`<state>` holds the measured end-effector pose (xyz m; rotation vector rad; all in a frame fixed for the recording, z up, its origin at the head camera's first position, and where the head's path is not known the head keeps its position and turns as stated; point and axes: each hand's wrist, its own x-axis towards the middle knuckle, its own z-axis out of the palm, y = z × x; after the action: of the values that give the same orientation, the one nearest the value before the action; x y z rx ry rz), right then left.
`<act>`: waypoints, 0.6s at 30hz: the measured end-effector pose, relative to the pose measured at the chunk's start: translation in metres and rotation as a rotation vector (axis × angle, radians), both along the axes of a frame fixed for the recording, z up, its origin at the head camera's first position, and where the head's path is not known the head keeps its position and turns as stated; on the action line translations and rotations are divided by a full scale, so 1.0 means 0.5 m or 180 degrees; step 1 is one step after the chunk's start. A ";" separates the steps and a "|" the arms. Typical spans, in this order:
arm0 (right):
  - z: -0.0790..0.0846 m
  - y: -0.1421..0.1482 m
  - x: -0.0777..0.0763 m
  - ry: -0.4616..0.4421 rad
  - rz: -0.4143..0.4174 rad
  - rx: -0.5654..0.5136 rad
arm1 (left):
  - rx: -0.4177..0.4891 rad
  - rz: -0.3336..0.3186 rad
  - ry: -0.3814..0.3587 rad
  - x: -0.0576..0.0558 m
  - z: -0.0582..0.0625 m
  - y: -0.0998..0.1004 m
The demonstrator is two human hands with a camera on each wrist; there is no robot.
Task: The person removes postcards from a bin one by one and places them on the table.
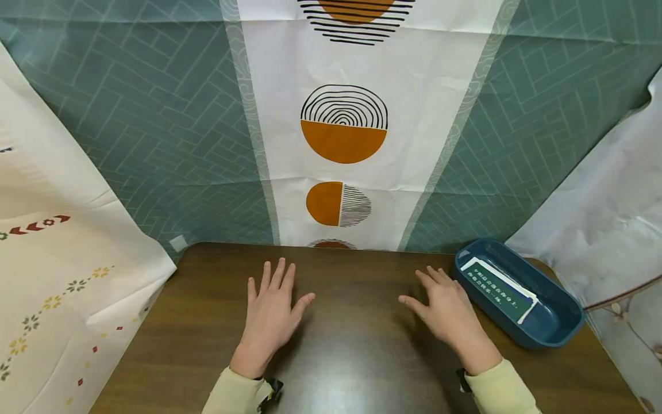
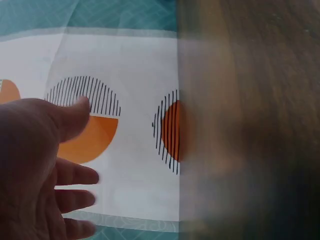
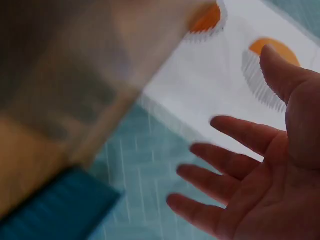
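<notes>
My L hand [image 1: 274, 316] and R hand [image 1: 447, 310] are hovering over the brown table [image 1: 351, 310], fingers spreading pretty wide n holding nothing. The blue tub [image 1: 561, 322] is sitting just beside my R hand, at the table's right end, long axis running diag from far left to near right, w/ a green card [image 1: 499, 287] lying inside along roughly that line. Patterned cloth [image 1: 403, 144] is hanging behind. R wrist view's only catching a tub corner, L one's blurring the table
</notes>
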<state>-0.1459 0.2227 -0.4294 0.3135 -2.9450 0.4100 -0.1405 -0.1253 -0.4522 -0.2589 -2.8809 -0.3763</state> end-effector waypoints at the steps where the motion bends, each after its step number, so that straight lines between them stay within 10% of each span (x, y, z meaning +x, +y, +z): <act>1: 0.011 0.009 -0.006 0.0055 -0.0003 -0.0016 | 0.0039 -0.0017 0.0031 0.000 0.002 0.000; 10: 0.096 0.168 -0.068 -0.0157 -0.0538 0.0140 | 0.0209 -0.0301 0.0340 -0.001 0.014 0.008; 18: 0.079 0.331 -0.116 -0.0617 -0.0892 0.0387 | 0.0176 -0.0399 0.0372 0.000 0.001 0.010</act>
<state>-0.2039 0.3881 -0.3900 -0.1346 -3.1446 0.2356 -0.1405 -0.1201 -0.4519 -0.4383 -2.7430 -0.4465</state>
